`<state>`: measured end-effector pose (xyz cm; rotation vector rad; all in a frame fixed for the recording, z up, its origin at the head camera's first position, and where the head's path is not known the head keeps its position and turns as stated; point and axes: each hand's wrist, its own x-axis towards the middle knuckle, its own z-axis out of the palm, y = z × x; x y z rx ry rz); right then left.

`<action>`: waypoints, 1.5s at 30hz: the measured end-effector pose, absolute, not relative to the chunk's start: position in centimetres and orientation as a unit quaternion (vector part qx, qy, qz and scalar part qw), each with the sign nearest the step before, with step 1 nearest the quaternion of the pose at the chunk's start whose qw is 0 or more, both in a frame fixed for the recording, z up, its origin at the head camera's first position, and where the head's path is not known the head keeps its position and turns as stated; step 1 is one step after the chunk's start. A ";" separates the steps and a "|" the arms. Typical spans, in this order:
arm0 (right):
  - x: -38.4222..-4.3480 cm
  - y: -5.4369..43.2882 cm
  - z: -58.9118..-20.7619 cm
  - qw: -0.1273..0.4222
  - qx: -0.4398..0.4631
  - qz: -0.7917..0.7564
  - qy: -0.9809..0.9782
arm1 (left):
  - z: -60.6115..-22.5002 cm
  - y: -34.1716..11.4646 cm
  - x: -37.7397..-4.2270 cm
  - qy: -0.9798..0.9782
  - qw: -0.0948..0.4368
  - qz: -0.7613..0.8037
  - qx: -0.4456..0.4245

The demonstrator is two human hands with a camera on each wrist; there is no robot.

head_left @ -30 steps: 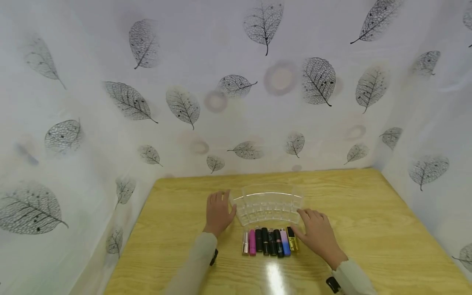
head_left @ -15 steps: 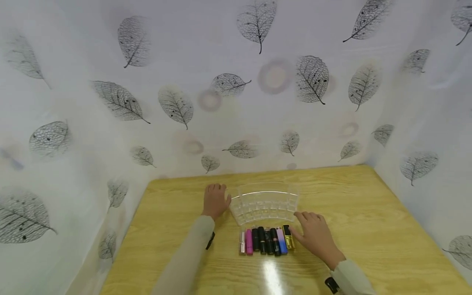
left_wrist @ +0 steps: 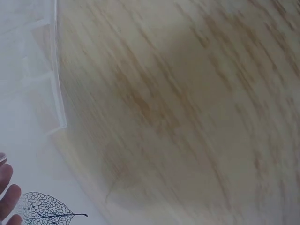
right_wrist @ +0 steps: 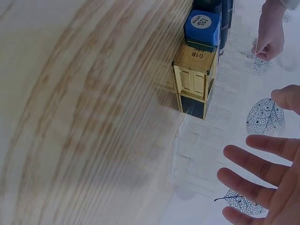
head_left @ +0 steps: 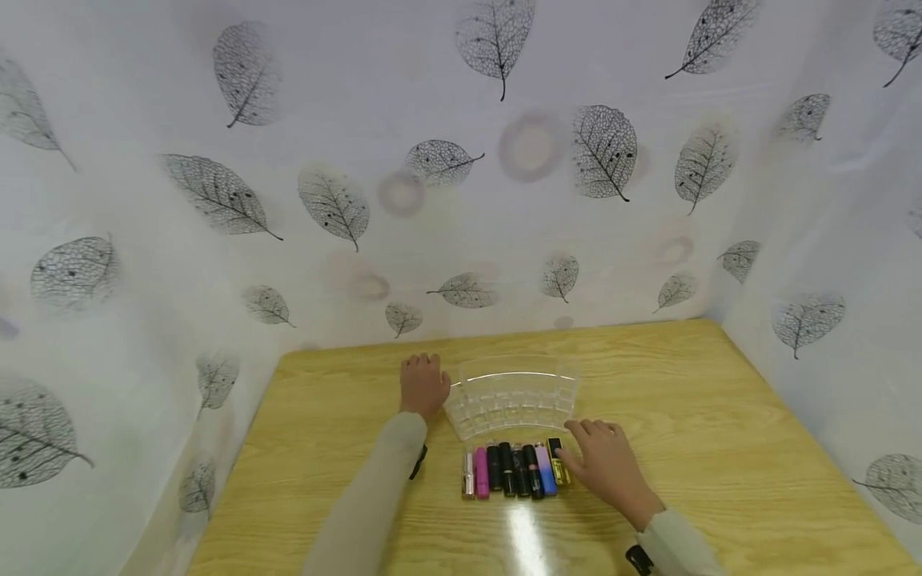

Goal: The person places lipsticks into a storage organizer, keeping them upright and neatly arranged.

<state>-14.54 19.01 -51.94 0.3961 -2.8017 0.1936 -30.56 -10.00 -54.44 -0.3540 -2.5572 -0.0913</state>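
A clear multi-compartment organizer lies on the table. In front of it several lipsticks stand in a side-by-side row: a silver one, a pink one, black ones, a pink-to-blue one, and a gold-and-black one at the right end. My left hand holds the organizer's left edge with curled fingers; the left wrist view shows only fingertips. My right hand hovers beside the gold-and-black lipstick. Its spread fingers hold nothing in the right wrist view.
The wood-grain table extends on both sides of the organizer. A white curtain printed with leaves rises behind the table and along its left and right sides. A bright light reflection lies on the table in front of the lipsticks.
The head view has shifted slightly. My left hand has moved a little farther back along the organizer's left edge. My right hand stays close to the row's right end; the lipsticks keep their arrangement.
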 end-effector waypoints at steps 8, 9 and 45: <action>-14.8 18.6 -52.3 0.163 0.144 0.067 -0.974 | -54.8 -10.1 -30.7 -0.950 0.289 -0.030 -0.112; -14.9 18.6 -52.3 0.165 0.144 0.067 -0.973 | -54.8 -10.2 -30.8 -0.951 0.289 -0.030 -0.109; -15.7 17.7 -54.3 0.097 0.131 0.051 -0.985 | -54.3 -9.4 -29.5 -0.958 0.264 -0.083 -0.077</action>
